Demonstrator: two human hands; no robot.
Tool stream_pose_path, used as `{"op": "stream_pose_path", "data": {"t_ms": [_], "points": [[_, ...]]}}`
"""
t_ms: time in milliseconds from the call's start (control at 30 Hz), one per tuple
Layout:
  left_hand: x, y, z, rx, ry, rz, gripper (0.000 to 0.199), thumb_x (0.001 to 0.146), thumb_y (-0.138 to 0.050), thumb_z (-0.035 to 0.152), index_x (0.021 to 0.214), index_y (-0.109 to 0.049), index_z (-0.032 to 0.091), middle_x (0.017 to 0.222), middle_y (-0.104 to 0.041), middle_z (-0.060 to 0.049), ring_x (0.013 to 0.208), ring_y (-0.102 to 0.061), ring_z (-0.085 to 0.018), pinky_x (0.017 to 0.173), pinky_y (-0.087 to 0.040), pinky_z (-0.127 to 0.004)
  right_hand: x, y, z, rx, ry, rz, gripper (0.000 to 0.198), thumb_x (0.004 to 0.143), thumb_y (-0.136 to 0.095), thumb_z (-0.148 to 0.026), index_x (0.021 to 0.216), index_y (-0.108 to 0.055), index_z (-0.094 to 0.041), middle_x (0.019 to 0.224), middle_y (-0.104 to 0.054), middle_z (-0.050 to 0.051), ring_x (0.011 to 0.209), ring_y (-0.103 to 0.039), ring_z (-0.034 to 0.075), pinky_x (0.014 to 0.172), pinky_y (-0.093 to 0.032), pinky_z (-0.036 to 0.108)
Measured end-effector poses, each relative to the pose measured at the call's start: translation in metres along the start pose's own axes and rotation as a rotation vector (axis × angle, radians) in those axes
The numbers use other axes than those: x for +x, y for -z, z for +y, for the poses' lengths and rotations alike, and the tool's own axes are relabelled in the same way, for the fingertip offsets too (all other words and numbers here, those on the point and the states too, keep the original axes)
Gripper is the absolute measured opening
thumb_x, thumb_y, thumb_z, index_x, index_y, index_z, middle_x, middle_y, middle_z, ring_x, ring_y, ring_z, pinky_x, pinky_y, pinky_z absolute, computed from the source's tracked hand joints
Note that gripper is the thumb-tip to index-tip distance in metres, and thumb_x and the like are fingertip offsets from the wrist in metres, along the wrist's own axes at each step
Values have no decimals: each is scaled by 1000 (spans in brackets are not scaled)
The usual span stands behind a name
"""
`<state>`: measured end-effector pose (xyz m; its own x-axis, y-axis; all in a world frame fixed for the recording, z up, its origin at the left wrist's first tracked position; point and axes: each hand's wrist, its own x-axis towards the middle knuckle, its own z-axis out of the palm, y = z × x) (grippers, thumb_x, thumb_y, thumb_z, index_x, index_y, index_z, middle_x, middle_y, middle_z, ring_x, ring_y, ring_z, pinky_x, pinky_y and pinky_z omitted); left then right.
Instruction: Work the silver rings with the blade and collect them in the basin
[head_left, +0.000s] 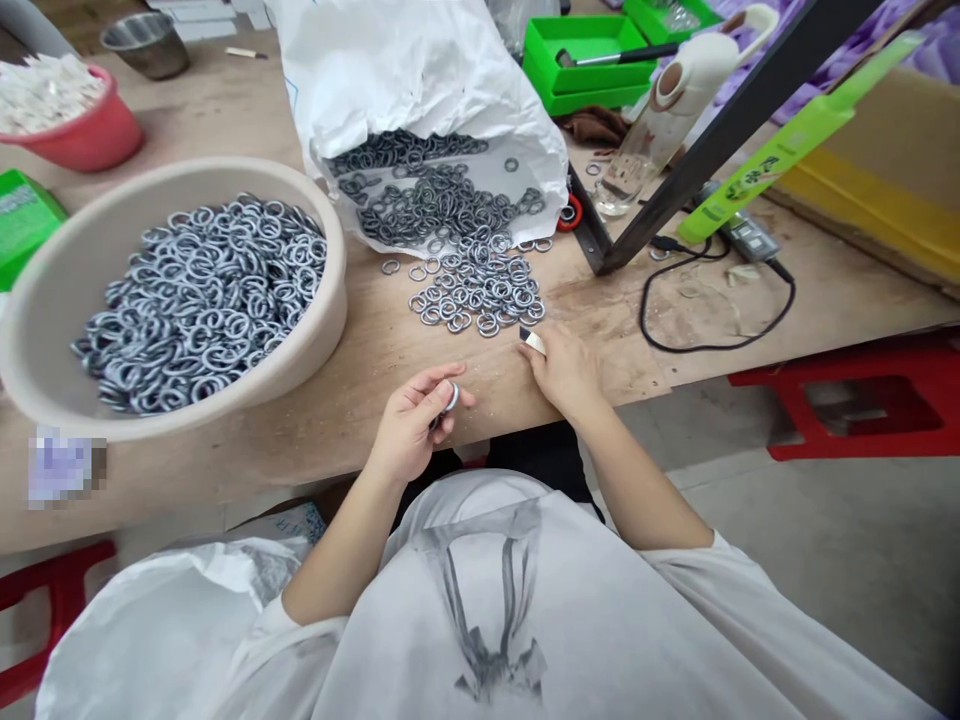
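Observation:
Metal rings (451,397) are pinched between the thumb and fingers of my left hand (415,420), above the table's near edge; one shows clearly, and a darker part below it is half hidden. My right hand (568,375) rests on the wood, closed around a small white piece with a dark tip (533,341), mostly covered by the fingers. Just beyond both hands lies a loose pile of grey metal rings (480,285). It spills from the mouth of a white sack (420,70), where more rings lie. To the left, a large beige basin (334,270) holds a heap of similar rings.
A dark metal bar (675,180) slants up at right beside a bottle (649,125), a lime-green stick (780,155) and a black cable (709,348). A red bowl (112,125) and a metal bowl (154,58) stand far left. Green trays (589,90) sit behind.

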<state>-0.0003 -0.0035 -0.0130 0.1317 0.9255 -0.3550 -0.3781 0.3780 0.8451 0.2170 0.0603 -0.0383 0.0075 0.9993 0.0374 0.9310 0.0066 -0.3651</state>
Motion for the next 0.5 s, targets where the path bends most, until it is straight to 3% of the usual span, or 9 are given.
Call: {"op": "stream_pose_path", "data": {"t_ms": [67, 200, 267, 333, 400, 500], "points": [[3, 1, -2, 0, -20, 30, 40, 72, -81, 44, 99, -70, 16, 73, -69, -3, 46, -45, -5, 39, -26, -16, 0, 0, -2, 21, -14, 3, 30, 93, -55, -35, 117, -67, -20, 116, -68, 15, 97, -62, 33, 75, -44, 39], [8, 0, -4, -18, -35, 102, 40, 68, -82, 49, 82, -67, 15, 63, -63, 0, 44, -43, -5, 38, -24, -16, -1, -1, -2, 82, -34, -1, 29, 92, -53, -26, 117, -64, -17, 116, -68, 17, 101, -62, 34, 79, -45, 41], [9, -1, -6, 12, -49, 118, 40, 67, -82, 51, 78, -64, 16, 59, -61, 1, 43, -42, -5, 39, -24, -16, -3, -2, -5, 255, 6, -37, 28, 90, -53, -24, 115, -63, -17, 112, -69, 15, 100, -63, 31, 82, -46, 40], [10, -3, -7, 107, -106, 115, 38, 67, -83, 48, 75, -64, 17, 57, -60, 2, 45, -43, -6, 42, -28, -17, -8, -2, -11, 588, 66, -152, 24, 88, -56, -27, 109, -62, -18, 102, -69, 10, 92, -63, 24, 79, -47, 35], [11, -4, -7, 260, -203, 105, 32, 67, -85, 42, 77, -68, 16, 60, -63, 1, 50, -47, -8, 49, -36, -19, -14, 1, -23, 959, 103, -355, 24, 86, -61, -36, 103, -60, -19, 90, -67, 4, 78, -61, 17, 69, -47, 28], [10, -4, -4, 475, -297, 68, 26, 69, -84, 33, 90, -77, 18, 75, -72, -3, 64, -58, -13, 62, -43, -22, -21, 5, -41, 1312, 70, -629, 38, 79, -71, -49, 98, -56, -20, 80, -63, -2, 60, -52, 9, 51, -38, 21]]}}
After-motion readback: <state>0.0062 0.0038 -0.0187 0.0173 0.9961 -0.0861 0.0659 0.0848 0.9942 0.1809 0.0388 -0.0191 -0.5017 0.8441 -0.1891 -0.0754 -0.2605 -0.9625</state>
